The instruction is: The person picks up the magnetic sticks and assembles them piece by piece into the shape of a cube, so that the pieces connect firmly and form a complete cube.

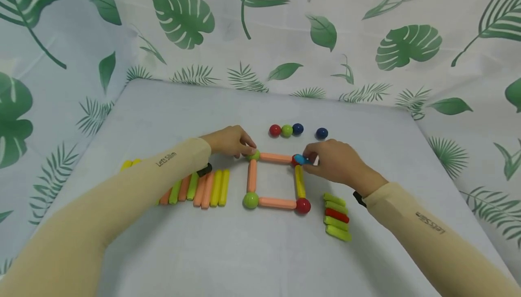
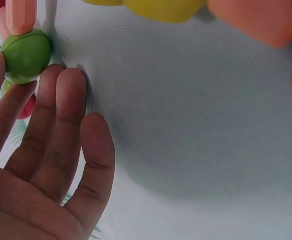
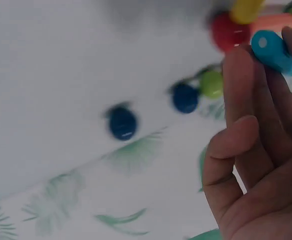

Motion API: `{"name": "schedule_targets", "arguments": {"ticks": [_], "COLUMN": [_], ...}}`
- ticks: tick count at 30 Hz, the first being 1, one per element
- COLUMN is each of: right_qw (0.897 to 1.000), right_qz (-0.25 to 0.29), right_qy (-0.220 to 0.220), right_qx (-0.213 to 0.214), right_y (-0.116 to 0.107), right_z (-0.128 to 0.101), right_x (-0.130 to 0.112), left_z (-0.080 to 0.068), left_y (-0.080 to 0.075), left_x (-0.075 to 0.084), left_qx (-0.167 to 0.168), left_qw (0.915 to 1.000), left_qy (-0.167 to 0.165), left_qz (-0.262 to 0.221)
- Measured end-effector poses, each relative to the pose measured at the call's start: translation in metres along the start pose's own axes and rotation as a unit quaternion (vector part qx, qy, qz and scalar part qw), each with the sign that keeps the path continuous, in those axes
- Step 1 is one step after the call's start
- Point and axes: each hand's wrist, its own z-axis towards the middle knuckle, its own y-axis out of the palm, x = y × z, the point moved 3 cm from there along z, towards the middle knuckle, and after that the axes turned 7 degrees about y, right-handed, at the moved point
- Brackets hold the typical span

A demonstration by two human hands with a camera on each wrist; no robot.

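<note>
A square of sticks and balls lies on the table, with salmon sticks at the far (image 1: 277, 157), left (image 1: 252, 177) and near (image 1: 277, 203) sides and a yellow stick (image 1: 300, 182) at the right. At its far left corner, the thumb and index finger of my left hand (image 1: 231, 142) pinch a green ball (image 2: 27, 56); the other fingers lie loosely extended. My right hand (image 1: 338, 162) pinches a light-blue stick (image 3: 273, 49), one end of it overlapping the far right red ball (image 3: 229, 32) in the head view. A green ball (image 1: 250, 200) and a red ball (image 1: 303, 205) form the near corners.
Beyond the square sit a red ball (image 1: 275, 130), a green ball (image 1: 286, 130) and two dark blue balls (image 1: 298, 129). Yellow, salmon and green sticks (image 1: 217, 188) line up under my left forearm. Short green sticks (image 1: 337, 233) and a red one (image 1: 337, 215) lie at right.
</note>
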Motion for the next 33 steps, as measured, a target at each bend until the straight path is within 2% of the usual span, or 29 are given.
{"name": "schedule_targets", "arguments": {"ticks": [4,8,13,19,21,24,27,29,31,33], "right_qw": [0.999,0.999,0.999,0.998,0.999,0.997,0.987,0.973,0.955,0.938], "right_qz": [0.008,0.004,0.008,0.024,0.015,-0.034,-0.088,-0.104,-0.109,-0.117], "right_qy": [-0.032,-0.047,-0.052,-0.052,-0.051,-0.06,-0.106,-0.172,-0.244,-0.305], "right_qx": [0.01,0.001,0.012,0.003,0.003,0.029,0.084,0.117,0.127,0.113], "right_y": [0.005,0.018,0.029,0.035,0.035,0.034,0.031,0.03,0.032,0.036], "right_z": [0.017,0.031,0.038,0.042,0.042,0.04,0.034,0.027,0.018,0.009], "right_x": [-0.034,-0.052,-0.061,-0.064,-0.065,-0.07,-0.083,-0.097,-0.114,-0.13], "left_z": [0.001,0.003,0.006,0.005,0.005,0.005,0.003,0.002,0.001,0.001], "left_y": [0.0,0.001,0.002,0.001,0.001,0.0,-0.001,-0.002,-0.003,-0.003], "left_x": [-0.001,0.0,0.001,0.001,0.001,0.002,0.002,0.001,0.0,-0.001], "left_qx": [-0.002,-0.005,-0.007,-0.009,-0.012,-0.014,-0.013,-0.012,-0.012,-0.012], "left_qw": [1.0,1.0,0.9999,0.9999,0.9999,0.9999,0.9999,0.9999,0.9999,0.9999], "left_qy": [-0.006,-0.005,-0.002,-0.003,-0.003,-0.004,-0.002,-0.001,-0.002,-0.004], "left_qz": [0.005,0.006,0.007,0.008,0.008,0.008,0.009,0.009,0.011,0.01]}}
